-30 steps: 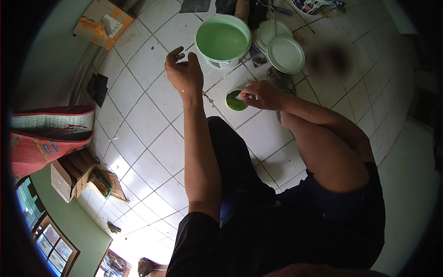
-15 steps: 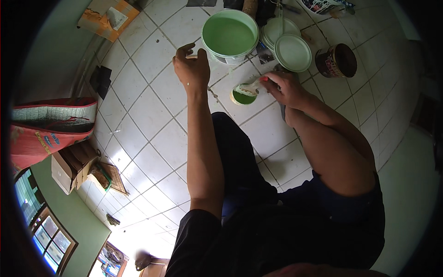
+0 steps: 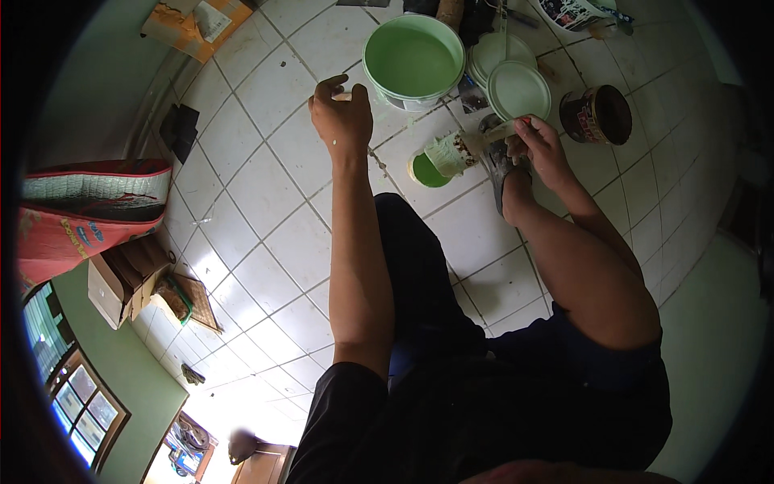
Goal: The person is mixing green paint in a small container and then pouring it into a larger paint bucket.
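My right hand grips a paintbrush by its handle. The brush's wide bristles are coated in pale green paint and hang over the right rim of a small tub with brighter green inside. My left hand is raised at the left of a large bucket of pale green paint. Its fingers are loosely bent, with the thumb apart from them, and I see nothing plainly held. Paint spots mark the back of this hand.
Pale round lids lie right of the bucket, beside a dark open can. My sandalled foot stands behind the brush. A red insulated bag, cardboard boxes and a taped carton are at the left on white tiles.
My right hand has moved up and right, drawing the brush partly out of the small tub, so its coated bristles show more. The left hand has stayed almost in place.
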`<state>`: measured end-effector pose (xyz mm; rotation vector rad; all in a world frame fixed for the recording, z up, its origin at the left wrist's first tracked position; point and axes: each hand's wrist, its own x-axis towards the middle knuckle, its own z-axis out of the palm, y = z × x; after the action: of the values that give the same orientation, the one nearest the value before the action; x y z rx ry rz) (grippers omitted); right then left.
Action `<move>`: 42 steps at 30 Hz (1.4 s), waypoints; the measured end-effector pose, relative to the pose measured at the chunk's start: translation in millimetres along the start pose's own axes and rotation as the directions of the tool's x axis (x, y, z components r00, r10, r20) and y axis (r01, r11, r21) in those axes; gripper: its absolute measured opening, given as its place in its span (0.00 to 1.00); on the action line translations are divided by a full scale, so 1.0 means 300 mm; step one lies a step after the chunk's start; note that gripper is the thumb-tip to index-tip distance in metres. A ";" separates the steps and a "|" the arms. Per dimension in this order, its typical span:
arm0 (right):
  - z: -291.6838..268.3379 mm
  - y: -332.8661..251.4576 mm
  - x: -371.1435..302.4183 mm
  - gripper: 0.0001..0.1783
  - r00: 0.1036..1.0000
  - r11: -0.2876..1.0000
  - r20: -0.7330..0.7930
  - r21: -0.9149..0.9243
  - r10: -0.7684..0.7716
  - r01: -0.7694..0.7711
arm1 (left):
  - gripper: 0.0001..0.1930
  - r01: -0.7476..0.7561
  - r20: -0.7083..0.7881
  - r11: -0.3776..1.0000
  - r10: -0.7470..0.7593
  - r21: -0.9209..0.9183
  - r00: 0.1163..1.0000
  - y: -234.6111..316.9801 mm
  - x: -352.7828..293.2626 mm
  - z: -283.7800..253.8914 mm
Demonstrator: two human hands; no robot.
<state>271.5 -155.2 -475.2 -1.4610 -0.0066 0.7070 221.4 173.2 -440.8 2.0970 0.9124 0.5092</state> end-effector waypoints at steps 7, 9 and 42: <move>-0.089 0.045 0.000 0.13 0.999 0.975 0.031 0.216 0.038 -0.044 | 0.16 -0.048 -0.009 0.999 0.047 -0.026 0.999 -0.005 0.008 0.036; -0.125 0.055 -0.002 0.13 1.000 0.939 0.016 0.343 -0.012 0.006 | 0.16 -0.015 -0.035 1.000 0.015 -0.011 0.999 -0.018 0.013 0.031; -0.370 0.346 0.273 0.14 0.773 0.629 -0.512 0.753 0.375 0.193 | 0.20 -0.059 -0.015 0.998 0.060 0.022 0.998 0.014 0.001 0.064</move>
<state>338.4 -224.1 -618.5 -0.7587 0.8387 0.1831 235.1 161.9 -449.3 2.1474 0.8703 0.5501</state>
